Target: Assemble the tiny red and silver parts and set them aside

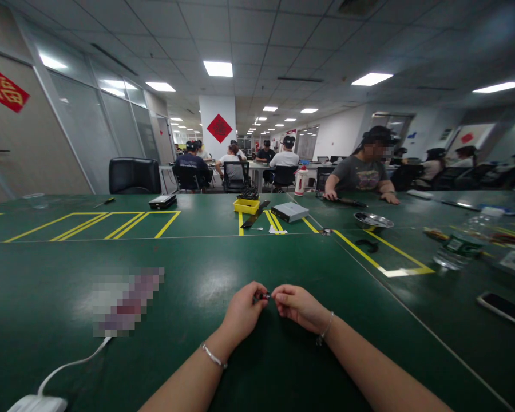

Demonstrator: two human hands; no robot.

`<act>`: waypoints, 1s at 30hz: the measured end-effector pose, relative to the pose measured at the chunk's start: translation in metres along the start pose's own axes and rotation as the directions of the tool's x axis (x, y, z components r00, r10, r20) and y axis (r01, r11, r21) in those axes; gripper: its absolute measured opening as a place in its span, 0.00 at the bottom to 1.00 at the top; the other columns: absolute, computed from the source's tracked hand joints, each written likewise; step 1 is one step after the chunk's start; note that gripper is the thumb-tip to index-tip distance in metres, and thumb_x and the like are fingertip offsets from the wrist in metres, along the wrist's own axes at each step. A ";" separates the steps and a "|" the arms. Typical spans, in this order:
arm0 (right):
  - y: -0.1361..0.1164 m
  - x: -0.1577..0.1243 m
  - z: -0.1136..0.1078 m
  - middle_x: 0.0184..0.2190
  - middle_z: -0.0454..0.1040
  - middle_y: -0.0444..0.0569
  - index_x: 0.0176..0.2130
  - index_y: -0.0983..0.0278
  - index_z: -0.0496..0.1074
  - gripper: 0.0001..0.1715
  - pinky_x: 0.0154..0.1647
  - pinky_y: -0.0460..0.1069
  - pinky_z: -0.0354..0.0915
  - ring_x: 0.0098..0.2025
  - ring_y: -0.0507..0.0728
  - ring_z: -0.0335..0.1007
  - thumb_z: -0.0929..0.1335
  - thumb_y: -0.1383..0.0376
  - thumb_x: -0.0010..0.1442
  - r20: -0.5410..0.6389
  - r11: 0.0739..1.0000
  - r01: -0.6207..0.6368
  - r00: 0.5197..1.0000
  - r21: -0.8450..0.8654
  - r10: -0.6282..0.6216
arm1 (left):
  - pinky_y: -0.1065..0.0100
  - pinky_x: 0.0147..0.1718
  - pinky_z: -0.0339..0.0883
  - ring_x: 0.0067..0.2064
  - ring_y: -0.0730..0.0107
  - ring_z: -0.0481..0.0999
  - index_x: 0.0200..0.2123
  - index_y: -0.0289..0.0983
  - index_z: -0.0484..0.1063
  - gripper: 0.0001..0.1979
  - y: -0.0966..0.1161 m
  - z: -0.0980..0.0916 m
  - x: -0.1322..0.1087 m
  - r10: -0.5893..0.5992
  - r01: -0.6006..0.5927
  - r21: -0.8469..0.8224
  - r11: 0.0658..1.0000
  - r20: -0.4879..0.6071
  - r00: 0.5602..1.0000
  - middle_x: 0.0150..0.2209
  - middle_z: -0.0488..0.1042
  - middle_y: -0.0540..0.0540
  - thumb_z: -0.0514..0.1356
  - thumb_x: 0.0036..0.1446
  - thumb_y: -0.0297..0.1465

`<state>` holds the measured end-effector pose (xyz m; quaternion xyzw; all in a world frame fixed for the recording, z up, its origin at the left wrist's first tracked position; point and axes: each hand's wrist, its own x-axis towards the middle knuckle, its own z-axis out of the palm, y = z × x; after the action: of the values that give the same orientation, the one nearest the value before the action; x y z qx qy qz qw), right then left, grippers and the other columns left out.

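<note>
My left hand (244, 312) and my right hand (298, 306) meet low over the green table (189, 269), fingertips pinched together from both sides on a tiny dark and silvery part (264, 296). The part is too small to name. Both wrists wear thin bracelets. Both hands rest just above the tabletop near its front edge.
A white cable and plug (47, 395) lie at the front left. A phone (504, 310) and a plastic bottle (459, 246) are at the right. Further back sit a yellow tray (246, 205), a grey box (289, 212) and a metal dish (372, 220). A seated person (363, 171) works across the table.
</note>
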<state>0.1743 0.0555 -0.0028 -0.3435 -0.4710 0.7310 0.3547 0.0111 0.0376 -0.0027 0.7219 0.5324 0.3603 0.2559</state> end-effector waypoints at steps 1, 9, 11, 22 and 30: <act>0.000 0.000 0.000 0.20 0.64 0.41 0.30 0.67 0.66 0.13 0.26 0.45 0.55 0.22 0.46 0.59 0.69 0.64 0.41 0.002 1.000 -0.006 1.000 0.005 0.006 | 0.73 0.29 0.58 0.30 0.74 0.66 0.30 0.38 0.65 0.06 0.001 0.000 0.000 -0.001 0.001 0.001 1.000 -0.001 1.000 0.28 0.68 0.52 0.53 0.45 0.28; -0.003 -0.002 0.001 0.25 0.66 0.44 0.31 0.67 0.67 0.13 0.29 0.45 0.57 0.25 0.46 0.61 0.68 0.65 0.42 0.040 1.000 -0.029 0.999 0.004 0.029 | 0.74 0.26 0.56 0.27 0.74 0.66 0.27 0.38 0.65 0.14 0.001 -0.003 -0.002 0.007 -0.007 0.017 1.000 0.023 1.000 0.25 0.69 0.51 0.43 0.53 0.36; -0.002 -0.002 0.001 0.25 0.66 0.44 0.32 0.67 0.66 0.13 0.28 0.45 0.57 0.24 0.46 0.61 0.67 0.64 0.44 0.048 0.999 -0.032 0.998 0.000 0.032 | 0.74 0.25 0.55 0.26 0.74 0.66 0.25 0.37 0.65 0.17 0.000 -0.003 -0.001 0.013 -0.014 0.028 1.000 0.031 0.999 0.23 0.68 0.51 0.41 0.54 0.38; -0.005 -0.004 0.001 0.26 0.67 0.44 0.32 0.67 0.65 0.12 0.31 0.45 0.58 0.26 0.46 0.62 0.67 0.66 0.44 0.068 0.999 -0.020 0.998 0.029 0.018 | 0.74 0.26 0.55 0.27 0.75 0.66 0.29 0.38 0.65 0.11 -0.003 0.000 -0.001 0.034 -0.034 0.010 0.999 0.014 0.999 0.25 0.68 0.52 0.47 0.51 0.36; -0.002 -0.001 -0.001 0.23 0.67 0.44 0.32 0.67 0.65 0.10 0.28 0.45 0.57 0.23 0.46 0.62 0.66 0.65 0.46 0.070 1.000 -0.023 0.997 0.021 0.021 | 0.74 0.29 0.57 0.30 0.75 0.66 0.30 0.39 0.64 0.07 -0.009 0.003 0.001 0.056 -0.057 -0.013 0.998 -0.021 0.998 0.28 0.68 0.53 0.54 0.44 0.28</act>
<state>0.1765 0.0554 -0.0015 -0.3188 -0.4715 0.7515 0.3337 0.0087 0.0408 -0.0109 0.7312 0.5119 0.3784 0.2451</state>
